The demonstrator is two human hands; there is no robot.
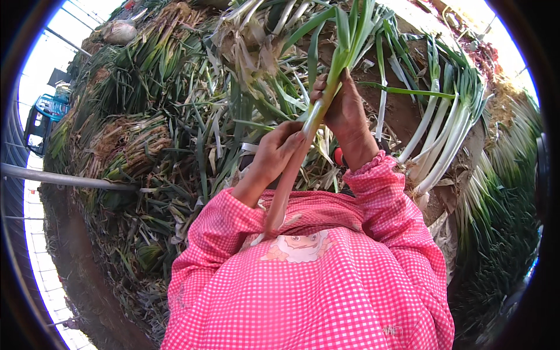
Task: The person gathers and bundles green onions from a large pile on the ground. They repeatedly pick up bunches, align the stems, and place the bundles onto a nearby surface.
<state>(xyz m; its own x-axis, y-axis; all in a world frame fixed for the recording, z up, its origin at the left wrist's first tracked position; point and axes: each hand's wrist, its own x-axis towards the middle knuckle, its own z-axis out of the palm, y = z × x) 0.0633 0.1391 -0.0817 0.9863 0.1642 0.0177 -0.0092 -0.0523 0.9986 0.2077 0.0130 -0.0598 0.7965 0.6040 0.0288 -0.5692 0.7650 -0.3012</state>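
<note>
A large green onion (316,111) slants across in front of my chest, its green leaves pointing away from me. My right hand (348,111) grips it around the upper stalk, where white turns to green. Lower down, my left hand (280,148) pinches the stalk or its outer skin between thumb and fingers. A pinkish-brown length (284,192) runs from there to my apron; I cannot tell whether it is loose skin or the stalk itself. Beside my right forearm lies a bunch of white-stemmed green onions (442,140).
Heaps of unpeeled green onions (153,65) and stripped leaves cover the ground ahead and left. A metal pole (65,177) juts in from the left, near a teal plastic crate (48,113). More peeled onions (494,197) are piled at right. My pink checked apron (315,297) fills the foreground.
</note>
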